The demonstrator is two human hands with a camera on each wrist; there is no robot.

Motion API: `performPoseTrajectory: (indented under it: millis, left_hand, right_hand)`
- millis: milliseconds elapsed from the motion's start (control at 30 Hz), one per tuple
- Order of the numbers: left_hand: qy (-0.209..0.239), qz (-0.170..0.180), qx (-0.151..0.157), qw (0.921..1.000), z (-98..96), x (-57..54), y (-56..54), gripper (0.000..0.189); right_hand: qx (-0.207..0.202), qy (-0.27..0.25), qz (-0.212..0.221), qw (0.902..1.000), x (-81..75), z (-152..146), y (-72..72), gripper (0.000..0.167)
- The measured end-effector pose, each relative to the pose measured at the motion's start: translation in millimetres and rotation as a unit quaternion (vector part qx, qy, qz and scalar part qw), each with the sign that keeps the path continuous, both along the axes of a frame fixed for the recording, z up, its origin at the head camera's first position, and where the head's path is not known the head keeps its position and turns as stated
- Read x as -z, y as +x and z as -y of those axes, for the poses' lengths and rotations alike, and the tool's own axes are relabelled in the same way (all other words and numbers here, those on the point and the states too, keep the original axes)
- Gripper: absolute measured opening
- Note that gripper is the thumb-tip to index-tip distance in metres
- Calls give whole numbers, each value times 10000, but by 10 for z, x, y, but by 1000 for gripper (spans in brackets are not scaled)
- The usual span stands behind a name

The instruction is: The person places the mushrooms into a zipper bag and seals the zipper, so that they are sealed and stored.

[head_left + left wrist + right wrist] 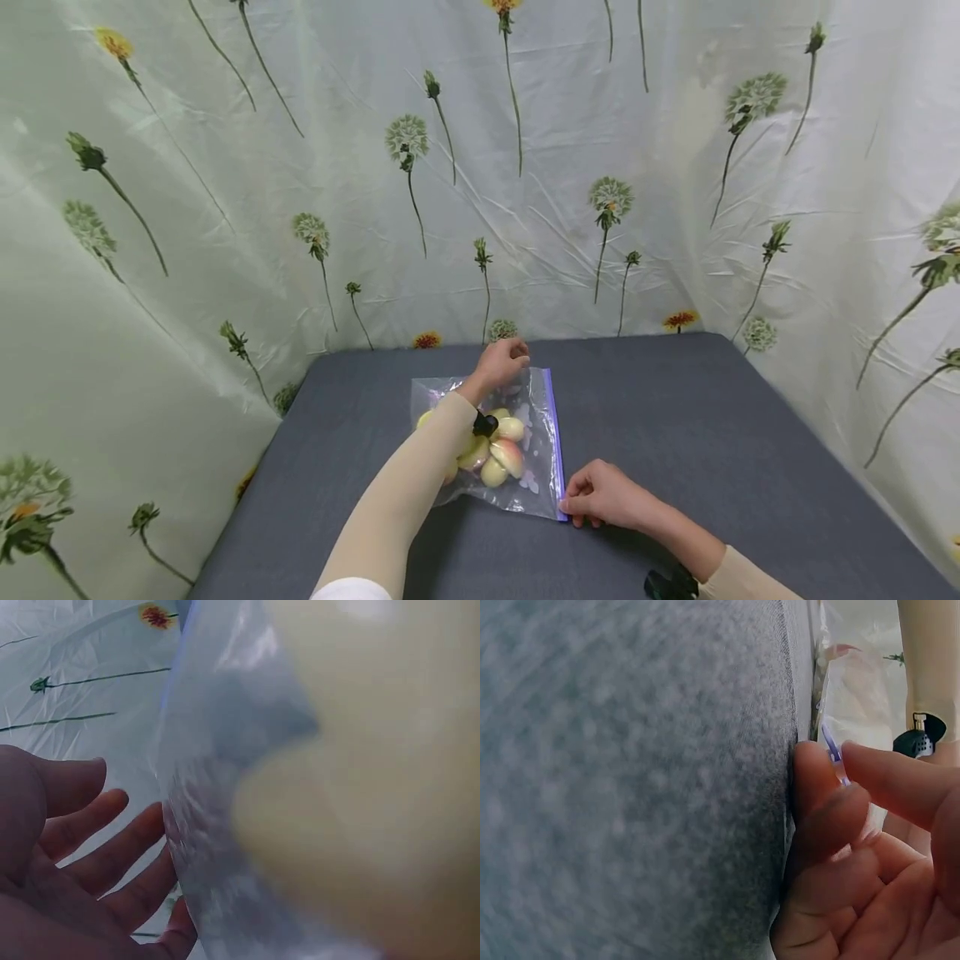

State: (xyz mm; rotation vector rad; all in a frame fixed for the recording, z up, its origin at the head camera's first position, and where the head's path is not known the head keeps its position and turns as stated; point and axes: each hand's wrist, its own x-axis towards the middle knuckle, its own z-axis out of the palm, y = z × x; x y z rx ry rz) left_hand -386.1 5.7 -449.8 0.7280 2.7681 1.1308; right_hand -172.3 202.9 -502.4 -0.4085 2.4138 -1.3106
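A clear zip bag with a purple zip strip along its right edge lies on the dark grey table. Inside are several rounded, pale yellow pieces, some with a pink blush like peaches. My left hand is over the bag's far side, its forearm crossing above the bag and hiding part of the contents. In the left wrist view the fingers are spread beside the clear plastic, thumb apart. At the near end of the strip, my right hand pinches the purple corner between thumb and index finger.
The dark grey tabletop extends on both sides of the bag. A pale curtain printed with dandelions hangs behind and along both sides. A small black camera sits on the left wrist, above the bag.
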Motion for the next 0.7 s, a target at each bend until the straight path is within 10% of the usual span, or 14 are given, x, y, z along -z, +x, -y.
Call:
performPoseTrajectory:
  millis: [367, 700]
  left_hand:
    - [143, -43, -189, 9997, 332, -123, 112, 31]
    - [-77, -664, -24, 9978, 628, -164, 440, 33]
  right_hand:
    - [-72, -77, 75, 9999, 2, -27, -3, 24]
    - [-171, 37, 116, 9998, -60, -94, -39, 25]
